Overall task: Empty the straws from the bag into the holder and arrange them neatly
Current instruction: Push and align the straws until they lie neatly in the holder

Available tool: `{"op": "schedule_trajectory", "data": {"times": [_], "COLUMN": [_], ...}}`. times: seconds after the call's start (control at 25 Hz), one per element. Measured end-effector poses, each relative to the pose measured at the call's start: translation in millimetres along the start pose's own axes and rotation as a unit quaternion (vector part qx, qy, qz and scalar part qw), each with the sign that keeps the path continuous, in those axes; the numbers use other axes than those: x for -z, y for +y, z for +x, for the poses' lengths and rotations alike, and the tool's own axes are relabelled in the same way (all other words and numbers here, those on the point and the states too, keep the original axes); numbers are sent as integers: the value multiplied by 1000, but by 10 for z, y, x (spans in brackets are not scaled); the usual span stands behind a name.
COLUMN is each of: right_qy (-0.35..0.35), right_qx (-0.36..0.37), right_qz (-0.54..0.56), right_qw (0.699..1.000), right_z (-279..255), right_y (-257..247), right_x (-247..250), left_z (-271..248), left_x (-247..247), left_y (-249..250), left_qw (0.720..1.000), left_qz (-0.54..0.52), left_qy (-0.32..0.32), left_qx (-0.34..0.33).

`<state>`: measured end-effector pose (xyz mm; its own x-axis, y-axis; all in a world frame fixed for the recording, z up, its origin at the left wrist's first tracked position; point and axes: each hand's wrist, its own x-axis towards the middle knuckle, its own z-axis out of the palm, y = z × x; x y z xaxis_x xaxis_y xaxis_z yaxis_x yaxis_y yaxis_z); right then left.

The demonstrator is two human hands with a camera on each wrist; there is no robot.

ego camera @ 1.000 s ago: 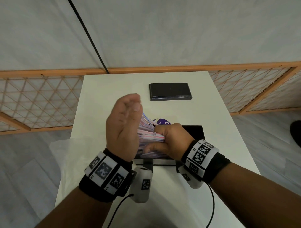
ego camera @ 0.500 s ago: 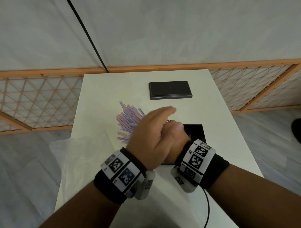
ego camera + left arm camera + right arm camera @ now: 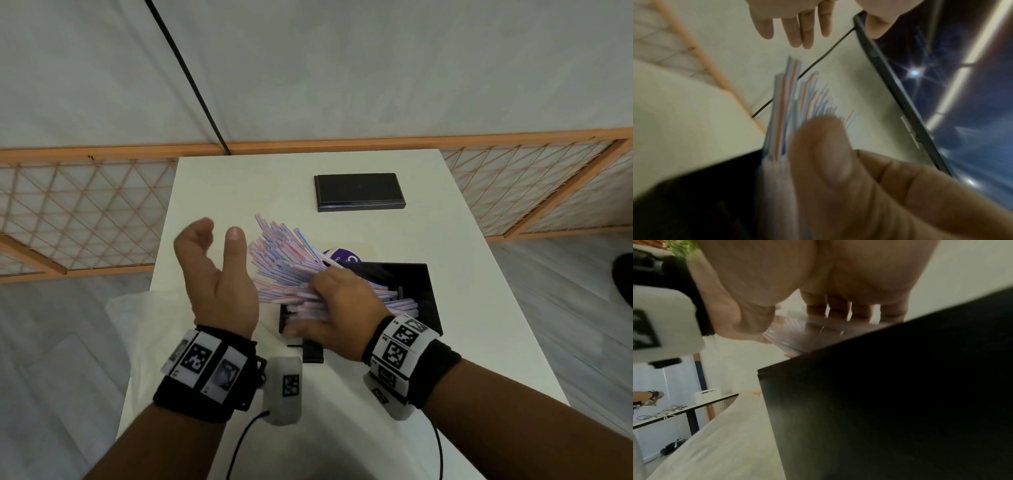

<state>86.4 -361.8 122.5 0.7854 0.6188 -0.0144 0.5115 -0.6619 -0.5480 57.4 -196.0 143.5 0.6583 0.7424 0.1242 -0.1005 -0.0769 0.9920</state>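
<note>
both hands work over the white table (image 3: 462, 342), where the black holder (image 3: 421, 294) stands near the front edge so the load can drop straight in. right hand (image 3: 339, 315) is clamped around a thick sheaf of striped straws (image 3: 284, 267), fingers and thumb wrapped over the bundle's lower part just above the holder's open top; the far ends fan up and to the left, well out of line, which is probably why the grip sits low, steering the bottoms into the box first. left hand (image 3: 219, 274) hovers just beside the splayed tips with fingers loosely spread and holding nothing, seemingly poised to pat the fan square. a crumpled clear bag (image 3: 137, 329) lies at the table's left edge, apparently emptied. behind the holder sits a flat black lid (image 3: 359, 192), set well apart. a purple-printed label (image 3: 342, 258) peeks out beside the straws; what it belongs to cannot be told.
</note>
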Motion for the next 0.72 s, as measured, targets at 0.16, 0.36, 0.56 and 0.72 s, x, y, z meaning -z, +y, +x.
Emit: {"op": "schedule_trajectory", "data": {"times": [0.16, 0.36, 0.56, 0.72], "right_qy": [59, -93, -112, -148], "right_qx": [-58, -139, -116, -127], "right_qz": [-18, -105, -113, -123], "right_qw": [996, 980, 980, 973], "right_z": [-218, -325, -238, -188], "right_y": [346, 568, 435, 408], "right_x": [137, 92, 16, -15], "left_z": [-101, -267, -232, -229], "left_x": [-77, -215, -263, -257], "left_y": [-285, -351, -348, -316], "left_qw": [969, 955, 939, 929], "left_qz": [-91, -77, -119, -134], "left_qy": [-8, -35, -28, -46], "left_qx": [230, 283, 321, 343]}}
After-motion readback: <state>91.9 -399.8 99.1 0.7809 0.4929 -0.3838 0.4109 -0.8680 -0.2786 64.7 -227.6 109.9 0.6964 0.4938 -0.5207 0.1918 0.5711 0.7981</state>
